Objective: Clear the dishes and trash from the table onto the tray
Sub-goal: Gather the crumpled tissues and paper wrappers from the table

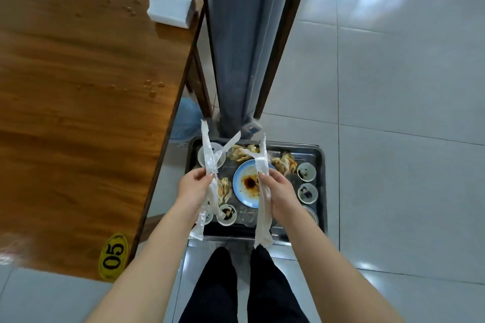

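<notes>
- Pinching a bundle of clear plastic wrappers [210,157] in the left hand [195,187], fingers curled round it, above the tray [321,162].
- Gripping one more long wrapper [263,165] in the right hand [278,190], over the blue plate [242,193], probably so the trash drops among the dishes.
- Leaving a napkin pack [172,6] on the table [78,92], well apart.
</notes>
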{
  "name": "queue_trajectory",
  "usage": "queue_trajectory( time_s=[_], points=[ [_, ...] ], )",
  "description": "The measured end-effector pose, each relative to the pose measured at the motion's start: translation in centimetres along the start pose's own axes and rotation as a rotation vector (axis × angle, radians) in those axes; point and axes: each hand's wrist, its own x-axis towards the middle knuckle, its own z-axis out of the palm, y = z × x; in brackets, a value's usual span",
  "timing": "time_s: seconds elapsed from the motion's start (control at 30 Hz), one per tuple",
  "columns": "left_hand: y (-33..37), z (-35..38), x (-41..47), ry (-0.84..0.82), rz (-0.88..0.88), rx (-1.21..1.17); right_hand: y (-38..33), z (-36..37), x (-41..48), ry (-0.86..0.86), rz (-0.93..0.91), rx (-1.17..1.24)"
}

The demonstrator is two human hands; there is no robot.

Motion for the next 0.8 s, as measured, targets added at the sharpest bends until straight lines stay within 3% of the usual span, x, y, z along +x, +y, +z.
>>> queue_trajectory(
  time_s=[0.3,0.5,0.67,0.8],
  points=[
    [-3.3,6.6,2.0,0.016,-0.123,-0.203,-2.2,-3.5,6.4,-0.176,0.062,-0.219],
    [-3.2,11.4,3.9,0.044,-0.234,-0.621,-4.7,-6.1,11.9,-0.326,0.052,-0.429],
    [-3.5,14.3,6.1,0.049,-0.27,-0.948,-6.6,-7.2,15.9,-0.593,0.1,-0.763],
    [-4.3,16.4,7.3,0.043,-0.324,-1.127,-7.2,-7.0,19.2,-0.62,0.082,-1.002]
  ],
)
